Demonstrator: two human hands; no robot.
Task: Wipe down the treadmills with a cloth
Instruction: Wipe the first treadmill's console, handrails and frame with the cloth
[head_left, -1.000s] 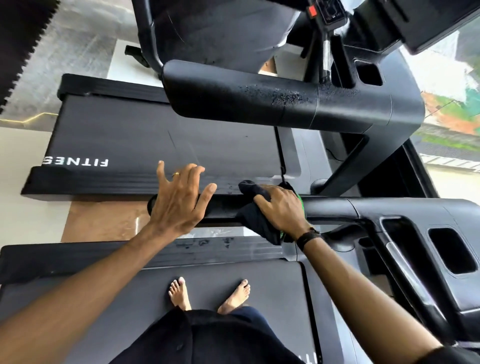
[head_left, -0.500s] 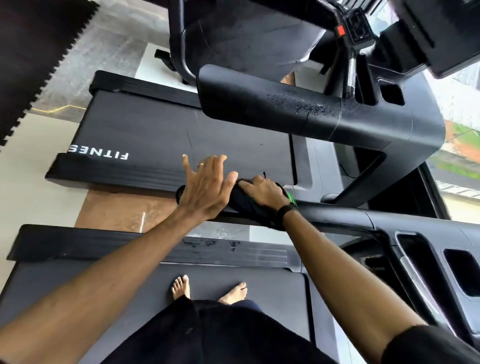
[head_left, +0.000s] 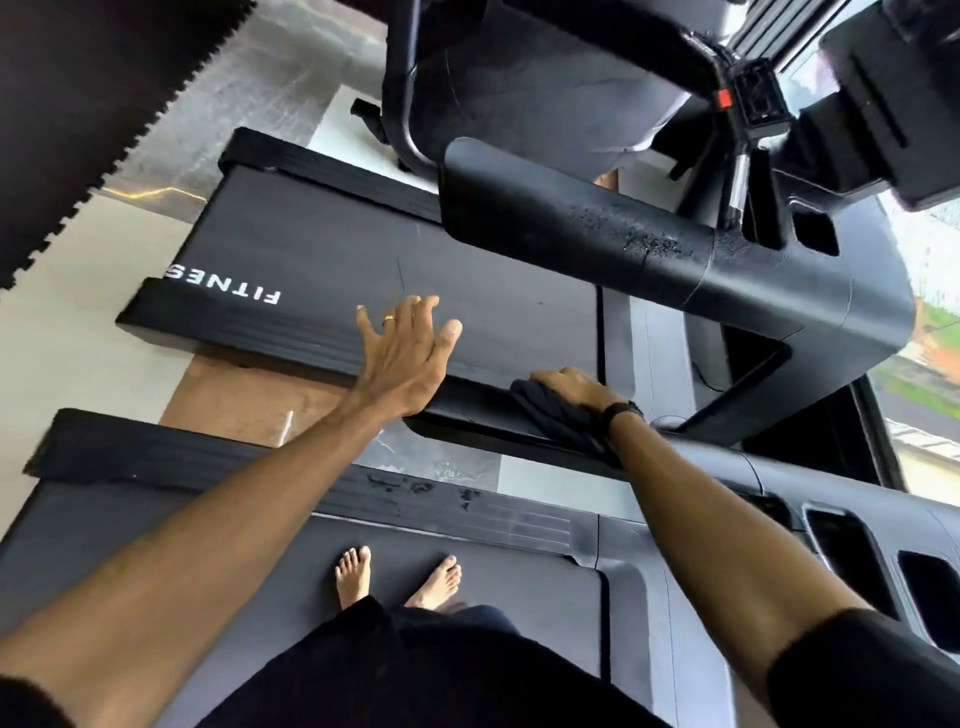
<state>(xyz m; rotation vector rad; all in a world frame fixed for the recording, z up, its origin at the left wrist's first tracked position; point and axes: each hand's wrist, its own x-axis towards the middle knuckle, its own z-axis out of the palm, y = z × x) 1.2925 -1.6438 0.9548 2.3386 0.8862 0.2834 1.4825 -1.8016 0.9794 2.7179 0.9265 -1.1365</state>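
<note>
Judging from the head view, the dark cloth (head_left: 563, 415) looks soft, light and limp, draped over the near treadmill's handrail (head_left: 467, 410), so it is best bunched under the palm as the right hand (head_left: 574, 387) now grips it, fingers curled over its top. The left hand (head_left: 402, 358) is spread flat, its heel at the rail's end. White lettering on the next treadmill's belt (head_left: 467, 291) reads "FITNES", upside down and cut off.

Both arms reach forward. Left hand (head_left: 402, 358) is flat with fingers spread, ring on one finger. Right hand (head_left: 574, 387) curls downward, dark band at the wrist.
</note>
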